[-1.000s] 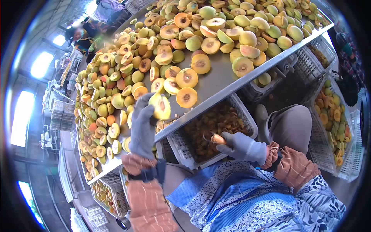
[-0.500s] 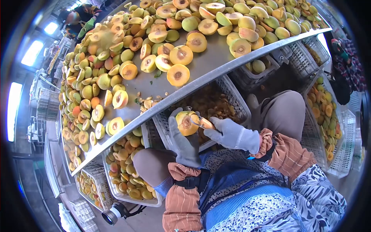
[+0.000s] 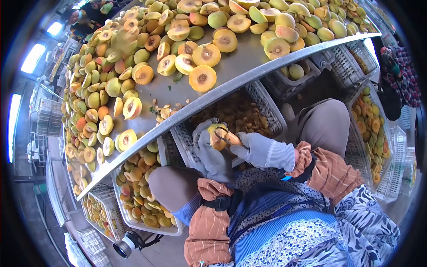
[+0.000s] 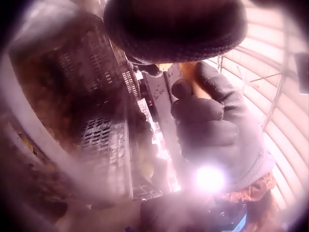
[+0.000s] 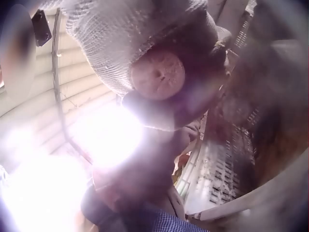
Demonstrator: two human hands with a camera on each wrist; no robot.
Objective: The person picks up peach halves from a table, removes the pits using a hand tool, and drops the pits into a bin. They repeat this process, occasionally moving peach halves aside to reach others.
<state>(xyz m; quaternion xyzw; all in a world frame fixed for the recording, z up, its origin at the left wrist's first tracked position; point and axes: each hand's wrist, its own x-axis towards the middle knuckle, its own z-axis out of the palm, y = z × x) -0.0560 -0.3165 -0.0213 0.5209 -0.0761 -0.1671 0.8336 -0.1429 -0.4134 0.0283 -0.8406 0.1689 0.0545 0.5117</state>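
Observation:
My gloved left hand point(image 3: 212, 149) grips a halved peach point(image 3: 218, 135) below the table edge, over a white crate point(image 3: 187, 142) of brown pits. My gloved right hand point(image 3: 260, 150) holds a pitting tool with an orange handle point(image 3: 234, 140), its metal loop against the cut face of the fruit. In the left wrist view the right hand point(image 4: 212, 121) shows with the orange handle point(image 4: 195, 82) in its curled fingers. The right wrist view is glare-washed; the round butt of the handle point(image 5: 158, 74) sits in the glove.
A steel table point(image 3: 240, 66) holds several halved and whole peaches. Crates of fruit stand under the table at left point(image 3: 138, 196) and at right point(image 3: 376, 133). My knees flank the pit crate. Other workers are at the far edges.
My left hand picked a peach half off the table and brought it down over the pit crate. My right hand moved in, and the tool now meets the fruit.

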